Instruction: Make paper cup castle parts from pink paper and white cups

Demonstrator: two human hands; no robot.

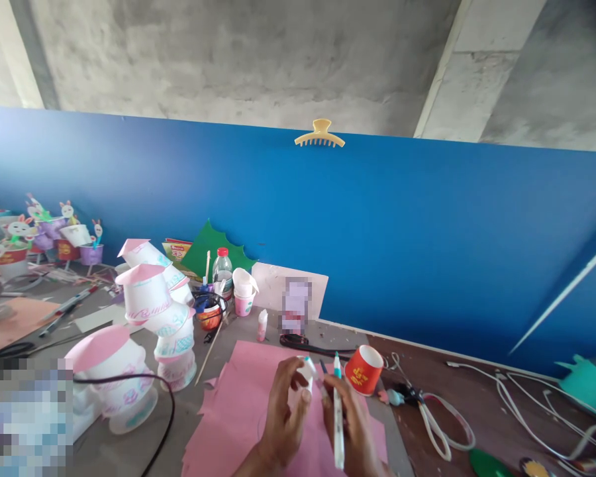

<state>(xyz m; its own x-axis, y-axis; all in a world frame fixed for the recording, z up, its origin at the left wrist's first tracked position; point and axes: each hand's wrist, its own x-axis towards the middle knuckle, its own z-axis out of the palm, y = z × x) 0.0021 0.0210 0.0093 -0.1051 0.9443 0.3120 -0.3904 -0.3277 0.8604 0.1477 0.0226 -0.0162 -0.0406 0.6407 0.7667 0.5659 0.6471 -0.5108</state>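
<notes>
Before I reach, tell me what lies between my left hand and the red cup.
Your right hand, holding a white marker, lies there in the head view.

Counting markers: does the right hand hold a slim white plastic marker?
Yes, the right hand holds the slim white marker, teal end forward.

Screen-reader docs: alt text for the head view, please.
A person's left hand holds something white and the right hand a marker, over pink paper. Nearby are a red cup and, at left, stacked decorated cups.
</notes>
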